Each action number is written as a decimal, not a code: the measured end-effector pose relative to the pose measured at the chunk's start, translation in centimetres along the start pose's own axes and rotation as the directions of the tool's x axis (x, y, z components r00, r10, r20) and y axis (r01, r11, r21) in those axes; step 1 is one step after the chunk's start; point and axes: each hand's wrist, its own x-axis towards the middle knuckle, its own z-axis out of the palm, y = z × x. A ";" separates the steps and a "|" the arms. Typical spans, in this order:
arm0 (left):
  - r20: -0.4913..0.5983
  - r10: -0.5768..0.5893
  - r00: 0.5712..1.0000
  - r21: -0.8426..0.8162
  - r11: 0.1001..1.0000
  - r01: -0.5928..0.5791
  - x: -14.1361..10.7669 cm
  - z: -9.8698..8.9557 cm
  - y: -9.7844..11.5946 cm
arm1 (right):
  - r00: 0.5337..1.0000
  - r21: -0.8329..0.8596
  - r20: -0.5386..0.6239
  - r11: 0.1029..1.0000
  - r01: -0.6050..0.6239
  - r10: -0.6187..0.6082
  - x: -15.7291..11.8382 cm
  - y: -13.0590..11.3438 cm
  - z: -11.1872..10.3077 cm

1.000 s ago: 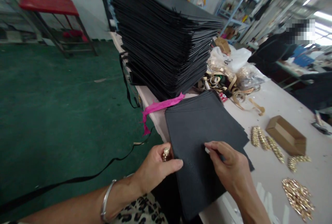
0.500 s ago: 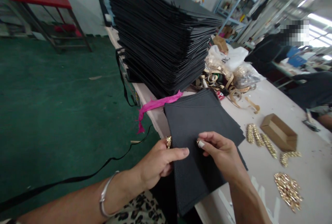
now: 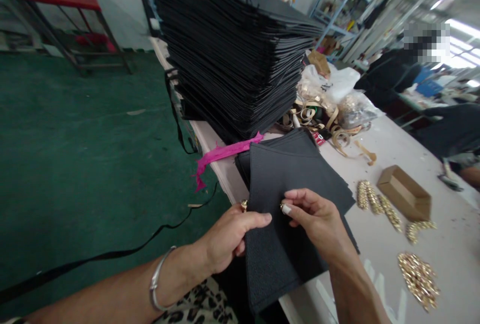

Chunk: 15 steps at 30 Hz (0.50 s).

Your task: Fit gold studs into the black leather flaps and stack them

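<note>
My left hand [image 3: 230, 231] grips the left edge of a black leather-like panel [image 3: 273, 269], thumb on top and the other fingers underneath. On that hand sits a gold ring [image 3: 244, 205]. A small gold piece [image 3: 282, 206] is pinched between the thumb and forefinger of my right hand [image 3: 315, 219], over the middle of the panel; its exact shape is hidden. Beneath the held panel lie more black panels [image 3: 343, 196], fanned slightly on the table. A loose heap of gold hardware pieces [image 3: 418, 279] lies to the right of my right forearm.
A tall stack of black panels [image 3: 232, 54] stands behind the work, with a pink strip [image 3: 228, 150] before it. On the white table [image 3: 378, 144] are a cardboard tray [image 3: 405, 191], rows of gold pieces [image 3: 373, 196] and plastic bags [image 3: 354, 109]. Another person [image 3: 390, 69] is at far right.
The held panel has turned slightly, its top left corner shifting right and its lower end left. My right hand with the gold piece has moved a little left.
</note>
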 end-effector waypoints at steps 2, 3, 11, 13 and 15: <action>-0.004 0.000 1.000 -0.015 1.000 0.000 0.0 0.1 -0.1 | 1.000 -0.004 0.000 1.000 0.024 -0.024 -0.1 0.2 0.1; -0.010 -0.002 1.000 -0.023 1.000 0.001 0.0 0.1 -0.2 | 0.999 -0.010 -0.002 0.999 0.036 -0.036 -0.2 0.3 0.1; -0.016 0.042 0.999 0.171 0.984 -0.038 -0.6 0.0 -0.9 | 0.986 0.000 -0.060 0.988 0.153 -0.153 -1.7 1.1 -0.1; 0.022 0.066 0.998 0.270 0.960 -0.069 -1.1 0.3 -0.9 | 0.978 -0.014 -0.093 0.982 0.186 -0.186 -2.7 1.1 -0.3; 0.089 0.115 0.989 0.349 0.927 -0.139 -1.6 0.8 -0.9 | 0.966 -0.055 -0.120 0.973 0.224 -0.229 -4.0 0.9 -0.7</action>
